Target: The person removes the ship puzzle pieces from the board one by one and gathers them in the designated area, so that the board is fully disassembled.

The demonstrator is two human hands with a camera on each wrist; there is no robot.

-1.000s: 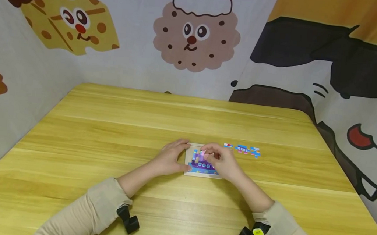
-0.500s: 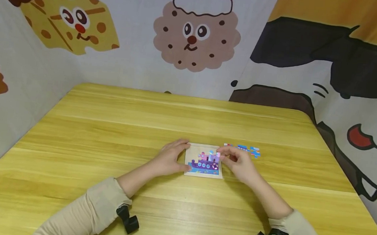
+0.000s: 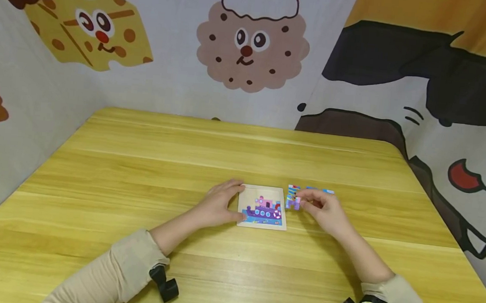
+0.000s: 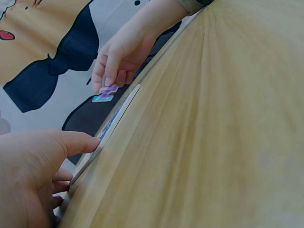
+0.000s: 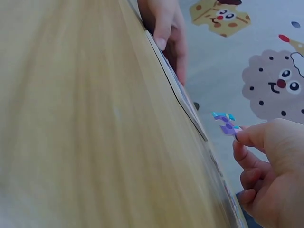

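Note:
A flat puzzle board with a pale frame lies mid-table. Its partly filled picture shows a purple and pink boat on blue water. My left hand rests at the board's left side, thumb on the near corner and fingers reaching to the far one. Just right of the board, my right hand pinches a purple and blue jigsaw piece between thumb and forefinger. In the left wrist view that jigsaw piece hangs above table level. More loose pieces lie behind it, partly hidden by the right hand.
The wooden table reaches back to a cloth backdrop printed with cartoon food and animal shapes. Black wrist cameras are strapped on both forearms, close over the table's near part.
My right hand has carried the purple and blue jigsaw piece rightward, from over the boat picture to beyond the board's right edge. My left hand has stayed put on the board.

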